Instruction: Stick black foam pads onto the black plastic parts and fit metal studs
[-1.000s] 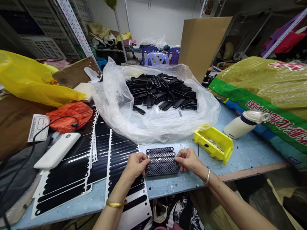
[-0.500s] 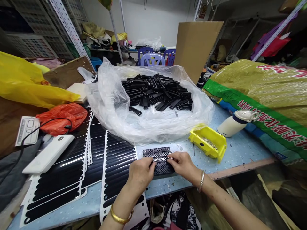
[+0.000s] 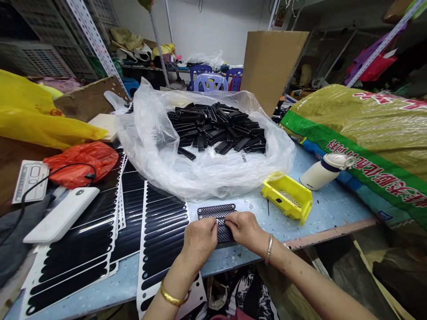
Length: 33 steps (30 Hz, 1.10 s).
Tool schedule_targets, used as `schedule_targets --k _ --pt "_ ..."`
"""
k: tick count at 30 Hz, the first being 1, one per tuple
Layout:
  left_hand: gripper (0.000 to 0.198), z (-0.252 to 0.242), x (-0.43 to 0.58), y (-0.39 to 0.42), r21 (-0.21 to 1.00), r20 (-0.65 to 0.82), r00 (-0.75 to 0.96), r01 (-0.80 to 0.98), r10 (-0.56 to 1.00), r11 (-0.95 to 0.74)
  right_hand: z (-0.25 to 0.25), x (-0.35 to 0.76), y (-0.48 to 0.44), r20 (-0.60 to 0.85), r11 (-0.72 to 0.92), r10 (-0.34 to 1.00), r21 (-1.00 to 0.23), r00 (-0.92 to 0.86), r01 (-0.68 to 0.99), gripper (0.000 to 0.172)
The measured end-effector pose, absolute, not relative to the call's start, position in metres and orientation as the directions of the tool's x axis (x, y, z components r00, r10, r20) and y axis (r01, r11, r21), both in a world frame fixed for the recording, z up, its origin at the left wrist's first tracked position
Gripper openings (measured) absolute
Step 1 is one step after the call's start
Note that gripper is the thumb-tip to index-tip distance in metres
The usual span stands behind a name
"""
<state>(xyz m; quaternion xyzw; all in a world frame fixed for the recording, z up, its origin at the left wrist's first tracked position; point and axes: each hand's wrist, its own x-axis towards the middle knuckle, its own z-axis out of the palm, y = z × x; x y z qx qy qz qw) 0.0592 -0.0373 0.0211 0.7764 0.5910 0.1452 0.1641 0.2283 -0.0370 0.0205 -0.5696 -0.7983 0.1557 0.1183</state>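
Several black perforated plastic strips lie side by side on the blue table near its front edge. My left hand and my right hand rest on the nearer strips, fingers curled, their tips meeting over the middle of the row. Whether the fingers pinch anything small I cannot make out. A sheet of black oblong stickers lies just left of my left hand.
A clear plastic bag holds a heap of black strips. A yellow bin with small metal parts sits at the right, a white bottle beyond it. More sticker sheets, a white power bank and a red bag lie left.
Both hands moved inward from the ends of the strips to meet over their middle. The camera view drifted slightly right.
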Motion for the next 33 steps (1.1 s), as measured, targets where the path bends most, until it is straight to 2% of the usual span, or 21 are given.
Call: schedule_targets --k 5,10,16,19,22,27,33 --pt "0.024 0.018 0.043 -0.048 0.461 0.098 0.265 0.842 0.959 -0.28 0.02 0.245 -0.049 0.064 0.28 0.957 -0.463 -0.284 0.841 0.02" --pt "0.023 0.013 0.031 -0.057 0.476 0.1 0.26 0.835 0.96 -0.276 0.014 0.251 -0.058 0.046 0.247 0.964 -0.514 -0.261 0.821 0.02" --pt "0.019 0.012 0.031 -0.056 0.491 0.086 0.241 0.834 0.967 -0.252 0.012 0.251 -0.056 -0.012 0.17 0.978 -0.531 -0.208 0.83 0.017" --pt "0.019 0.014 0.03 -0.053 0.531 0.087 0.236 0.811 0.968 -0.245 0.015 0.248 -0.051 0.017 0.184 0.978 -0.542 -0.209 0.82 0.018" --pt "0.019 0.017 0.029 -0.049 0.562 0.105 0.231 0.789 0.967 -0.249 0.021 0.238 -0.042 0.066 0.289 0.953 -0.482 -0.295 0.827 0.018" --pt "0.021 0.019 0.024 -0.049 0.545 0.128 0.209 0.802 0.969 -0.245 0.03 0.214 -0.028 0.028 0.386 0.919 -0.259 -0.392 0.885 0.02" --pt "0.023 0.01 0.013 -0.056 0.624 0.16 0.103 0.76 0.982 -0.182 0.027 0.201 -0.021 -0.041 0.471 0.873 -0.179 -0.485 0.864 0.021"
